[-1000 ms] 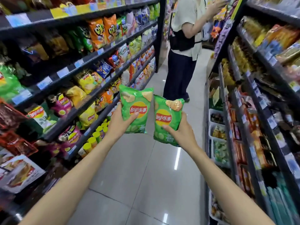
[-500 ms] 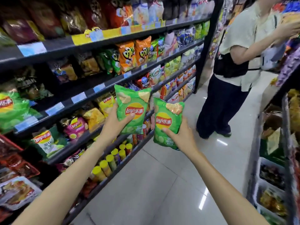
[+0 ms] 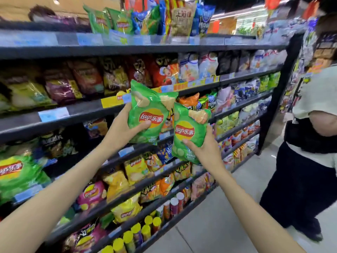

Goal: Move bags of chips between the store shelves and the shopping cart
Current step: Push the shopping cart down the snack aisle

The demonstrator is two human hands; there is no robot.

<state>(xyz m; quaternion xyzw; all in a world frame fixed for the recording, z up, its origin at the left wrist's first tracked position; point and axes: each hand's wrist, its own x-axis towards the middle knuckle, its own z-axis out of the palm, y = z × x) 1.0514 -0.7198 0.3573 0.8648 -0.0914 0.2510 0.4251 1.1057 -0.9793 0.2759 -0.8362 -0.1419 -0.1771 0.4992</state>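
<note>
Store shelves (image 3: pixel 76 114) of dark metal, stocked with snack bags, fill the left and centre of the view, with a pale tiled floor (image 3: pixel 228 216) at lower right. Left hand (image 3: pixel 122 130): raised in front of the middle shelves, thumb across the front of a green chip bag (image 3: pixel 149 110) and fingers behind it, gripping its lower left part. The bag stands nearly upright, tilted slightly, its red-and-yellow logo facing the camera. Right hand (image 3: pixel 206 150): grips a second green chip bag (image 3: pixel 189 130) from below and from the right, thumb on the front near the bottom, fingertips at the right edge. This second bag sits lower and to the right of the first; their adjoining edges overlap or touch. Both bags are held in the air, just in front of the shelf edges and clear of them. Behind and below them lie yellow chip bags (image 3: pixel 135 168), orange bags and a row of yellow-lidded canisters (image 3: pixel 145 229) on the bottom shelf. More green bags (image 3: pixel 16 172) rest at far left. A standing person (image 3: pixel 308 136) in a pale top and dark trousers occupies the right edge.
</note>
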